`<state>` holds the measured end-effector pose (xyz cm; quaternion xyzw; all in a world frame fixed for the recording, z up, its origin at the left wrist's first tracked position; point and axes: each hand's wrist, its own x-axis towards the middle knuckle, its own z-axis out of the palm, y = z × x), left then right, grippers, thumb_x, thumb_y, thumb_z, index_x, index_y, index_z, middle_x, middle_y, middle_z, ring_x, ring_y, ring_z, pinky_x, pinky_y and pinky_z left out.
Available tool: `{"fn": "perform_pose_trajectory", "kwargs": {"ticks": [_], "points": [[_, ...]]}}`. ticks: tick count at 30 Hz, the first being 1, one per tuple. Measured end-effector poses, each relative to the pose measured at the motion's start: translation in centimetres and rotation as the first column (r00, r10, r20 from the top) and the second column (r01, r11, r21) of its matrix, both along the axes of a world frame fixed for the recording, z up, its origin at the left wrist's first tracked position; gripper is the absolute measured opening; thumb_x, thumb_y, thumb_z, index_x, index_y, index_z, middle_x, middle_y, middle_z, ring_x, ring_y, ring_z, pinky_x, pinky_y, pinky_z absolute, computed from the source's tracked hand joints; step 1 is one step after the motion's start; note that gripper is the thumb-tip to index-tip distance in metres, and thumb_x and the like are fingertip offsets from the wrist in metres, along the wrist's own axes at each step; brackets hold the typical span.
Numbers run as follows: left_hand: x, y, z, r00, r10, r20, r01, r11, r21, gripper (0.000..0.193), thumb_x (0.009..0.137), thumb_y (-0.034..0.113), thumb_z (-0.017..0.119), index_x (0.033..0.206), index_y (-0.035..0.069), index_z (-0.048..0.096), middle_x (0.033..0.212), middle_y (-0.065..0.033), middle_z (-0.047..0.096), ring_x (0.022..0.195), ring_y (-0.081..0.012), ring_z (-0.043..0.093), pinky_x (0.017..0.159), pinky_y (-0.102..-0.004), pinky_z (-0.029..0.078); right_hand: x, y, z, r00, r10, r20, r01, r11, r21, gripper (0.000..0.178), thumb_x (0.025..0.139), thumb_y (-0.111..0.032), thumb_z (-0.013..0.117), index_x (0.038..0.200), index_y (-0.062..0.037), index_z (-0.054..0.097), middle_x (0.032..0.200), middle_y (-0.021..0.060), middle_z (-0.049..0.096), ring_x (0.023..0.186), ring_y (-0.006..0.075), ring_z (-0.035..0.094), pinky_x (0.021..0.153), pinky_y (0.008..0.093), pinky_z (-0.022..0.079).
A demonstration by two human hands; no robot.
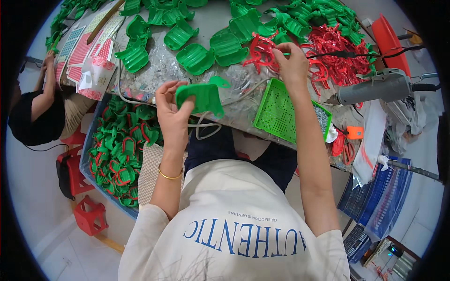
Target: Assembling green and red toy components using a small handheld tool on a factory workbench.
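My left hand (172, 110) grips a green curved plastic part (206, 99) above the table's front edge, its thumb lying across the part. Small tabs stick out from that part's right side. My right hand (295, 65) reaches to a small cluster of red plastic pieces (260, 52), with thumb and fingers pinched at the cluster's right edge. Beyond both hands, more green curved parts (195, 59) are spread over the table. To the right of my right hand lies a larger heap of thin red curved pieces (340, 56).
A green perforated basket (271, 104) sits under my right forearm, with small metal bits at its right. Beside it is a grey electric screwdriver (375, 87). At lower left, a blue-edged bin (87, 164) holds green-and-red parts. Another person (37, 114) sits far left, near red stools (90, 215).
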<state>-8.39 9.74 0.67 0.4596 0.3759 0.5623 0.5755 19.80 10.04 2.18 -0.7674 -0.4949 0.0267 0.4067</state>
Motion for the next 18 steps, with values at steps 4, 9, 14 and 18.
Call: {"fn": "perform_pose_trajectory", "kwargs": {"ticks": [4, 9, 14, 18], "points": [[-1.0, 0.6, -1.2, 0.955, 0.028, 0.297, 0.058, 0.960, -0.275, 0.034, 0.079, -0.004, 0.064, 0.110, 0.005, 0.050, 0.100, -0.0075, 0.060, 0.091, -0.0155, 0.059, 0.084, -0.0316, 0.050, -0.6, 0.2, 0.1, 0.958, 0.010, -0.285, 0.011, 0.997, 0.071, 0.025, 0.084, -0.025, 0.068, 0.094, -0.0030, 0.063, 0.080, 0.0038, 0.066, 0.067, 0.0111, 0.062, 0.059, 0.0237, 0.047], [-1.6, 1.3, -3.2, 0.694, 0.088, 0.715, 0.474, 0.692, -0.545, 0.024, 0.083, 0.006, 0.063, 0.106, 0.004, 0.057, 0.105, -0.0090, 0.062, 0.099, -0.0249, 0.059, 0.091, -0.0432, 0.049, -0.8, 0.4, -0.3, 0.508, 0.118, -0.853, -0.049, 0.993, 0.109, 0.024, 0.085, -0.025, 0.069, 0.094, -0.0049, 0.061, 0.081, 0.0027, 0.064, 0.069, 0.0109, 0.062, 0.060, 0.0236, 0.049], [-0.1, 0.3, -4.3, 0.656, 0.051, 0.753, 0.536, 0.670, -0.513, 0.023, 0.087, 0.011, 0.059, 0.109, 0.003, 0.056, 0.110, -0.0124, 0.061, 0.101, -0.0271, 0.060, 0.089, -0.0439, 0.051, -1.7, 0.2, -0.9, 0.098, 0.274, -0.957, -0.097, 0.959, 0.265, 0.018, 0.086, -0.021, 0.067, 0.094, -0.0067, 0.060, 0.083, 0.0028, 0.063, 0.072, 0.0117, 0.062, 0.062, 0.0265, 0.052], [0.6, 0.5, -5.3, 0.674, -0.022, 0.738, 0.590, 0.617, -0.521, 0.029, 0.093, 0.020, 0.048, 0.115, 0.001, 0.053, 0.113, -0.0144, 0.061, 0.098, -0.0287, 0.063, 0.080, -0.0413, 0.055, -3.1, -1.0, -0.2, 0.004, 0.344, -0.939, -0.043, 0.938, 0.344, 0.017, 0.087, -0.019, 0.066, 0.096, -0.0051, 0.060, 0.085, 0.0051, 0.064, 0.074, 0.0121, 0.062, 0.066, 0.0264, 0.052]]}}
